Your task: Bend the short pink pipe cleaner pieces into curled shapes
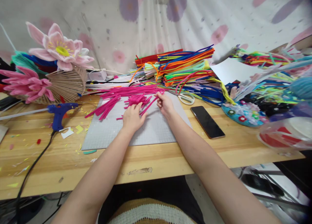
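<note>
My right hand (165,104) is closed in a pinch on one end of a magenta pipe cleaner (151,105), which slants down toward my left hand (133,117). The left hand lies palm down, fingers stretched out, at the near edge of a pile of short magenta pipe cleaners (138,99). Its thumb is close to the lower end of the slanted one; whether they touch I cannot tell. Another magenta bunch (108,107) spreads to the left. Longer magenta pipe cleaners (131,90) lie behind. All rest on a grey cutting mat (156,133).
A blue glue gun (59,113) and pipe-cleaner flowers (60,48) are at left. White-handled scissors (186,99) and a phone (207,121) lie right of the mat. Colourful pipe-cleaner bundles (185,66) stack behind. A clear plastic tub (285,133) stands far right.
</note>
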### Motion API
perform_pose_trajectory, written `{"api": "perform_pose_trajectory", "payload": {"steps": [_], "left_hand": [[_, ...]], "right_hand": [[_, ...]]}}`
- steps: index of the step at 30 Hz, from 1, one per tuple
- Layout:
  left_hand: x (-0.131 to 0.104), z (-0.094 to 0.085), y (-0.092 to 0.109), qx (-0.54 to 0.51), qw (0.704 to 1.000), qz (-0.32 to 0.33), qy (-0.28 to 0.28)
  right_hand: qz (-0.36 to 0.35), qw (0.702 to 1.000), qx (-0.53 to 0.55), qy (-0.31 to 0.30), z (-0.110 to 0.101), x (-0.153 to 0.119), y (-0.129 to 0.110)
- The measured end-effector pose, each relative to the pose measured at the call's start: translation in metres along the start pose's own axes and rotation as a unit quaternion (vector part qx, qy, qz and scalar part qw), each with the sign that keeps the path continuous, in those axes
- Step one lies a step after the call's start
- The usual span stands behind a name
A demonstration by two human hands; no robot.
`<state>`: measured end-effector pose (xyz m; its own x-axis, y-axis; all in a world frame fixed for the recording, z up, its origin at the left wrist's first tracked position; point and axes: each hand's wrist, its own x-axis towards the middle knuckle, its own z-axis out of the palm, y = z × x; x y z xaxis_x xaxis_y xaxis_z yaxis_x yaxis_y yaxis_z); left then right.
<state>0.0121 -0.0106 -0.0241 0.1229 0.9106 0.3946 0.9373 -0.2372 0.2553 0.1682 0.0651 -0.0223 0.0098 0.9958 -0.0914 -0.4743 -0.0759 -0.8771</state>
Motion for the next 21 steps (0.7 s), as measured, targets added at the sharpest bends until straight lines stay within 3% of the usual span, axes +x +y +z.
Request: {"api": "perform_pose_trajectory", "payload": {"steps": [7, 13, 15, 18, 21], "left_hand": [[0.009, 0.006, 0.011, 0.014, 0.999, -0.02, -0.036], [0.012, 0.006, 0.016, -0.104, 0.991, -0.059, -0.067], [0.014, 0.008, 0.016, -0.202, 0.97, -0.097, -0.09], [0.017, 0.013, 0.015, -0.343, 0.917, -0.165, -0.12], [0.02, 0.017, 0.015, -0.43, 0.87, -0.206, -0.126]], "right_hand": [[0.019, 0.999, -0.017, -0.038, 0.017, -0.01, 0.007], [0.05, 0.998, -0.031, 0.025, 0.012, -0.007, 0.006], [0.076, 0.996, -0.021, 0.037, 0.011, -0.005, 0.004], [0.097, 0.994, -0.012, 0.05, 0.011, -0.004, 0.002], [0.1, 0.994, -0.003, 0.052, 0.012, -0.003, 0.001]]}}
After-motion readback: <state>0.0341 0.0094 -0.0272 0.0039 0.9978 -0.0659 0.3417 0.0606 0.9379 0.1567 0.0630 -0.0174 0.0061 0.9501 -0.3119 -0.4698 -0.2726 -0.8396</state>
